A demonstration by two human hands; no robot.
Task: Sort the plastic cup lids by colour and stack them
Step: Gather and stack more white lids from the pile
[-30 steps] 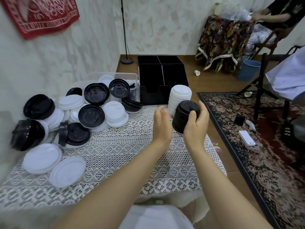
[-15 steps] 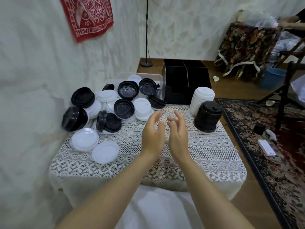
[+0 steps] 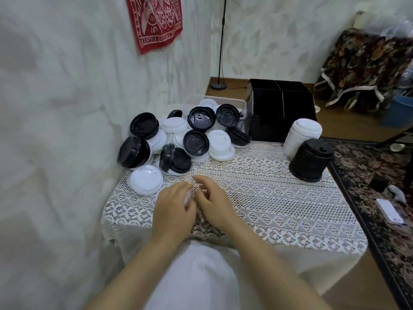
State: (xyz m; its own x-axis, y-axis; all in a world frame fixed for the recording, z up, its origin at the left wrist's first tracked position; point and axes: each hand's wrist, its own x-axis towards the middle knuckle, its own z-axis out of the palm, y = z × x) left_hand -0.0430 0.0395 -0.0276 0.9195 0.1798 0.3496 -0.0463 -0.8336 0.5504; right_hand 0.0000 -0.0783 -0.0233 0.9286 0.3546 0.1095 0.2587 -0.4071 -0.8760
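**Holding a white lid at the counter's near left**

Both hands meet low over the near-left part of the counter (image 3: 279, 198), which is covered in white lace. Between them lies a white lid (image 3: 187, 201), of which only slivers show past the fingers. The left hand (image 3: 173, 209) curls round it from the left. The right hand (image 3: 215, 203) comes in from the right with bent fingers touching the lid. Blur hides whether it pinches the lid or merely touches it, so I cannot tell its grip.

Just beyond the left hand a loose lid (image 3: 146, 180), also white, lies flat on the lace near the left edge. Farther back on the left, by the wall, is the unsorted pile (image 3: 196, 143). There black and white lids are mixed, some flat, some standing on edge and some leaning on one another.

At the far right of the counter stand the two sorted columns. The white stack (image 3: 301, 135) is upright at the back. The black stack (image 3: 310, 159) stands just in front of it, nearer the right edge, and the two look to be touching.

A black box (image 3: 281, 108) with dividers sits at the counter's far edge, with a clear tub (image 3: 223, 101) to its left behind the pile. A patterned rug (image 3: 368, 175) covers the floor to the right, and a red cloth (image 3: 156, 21) hangs on the wall.
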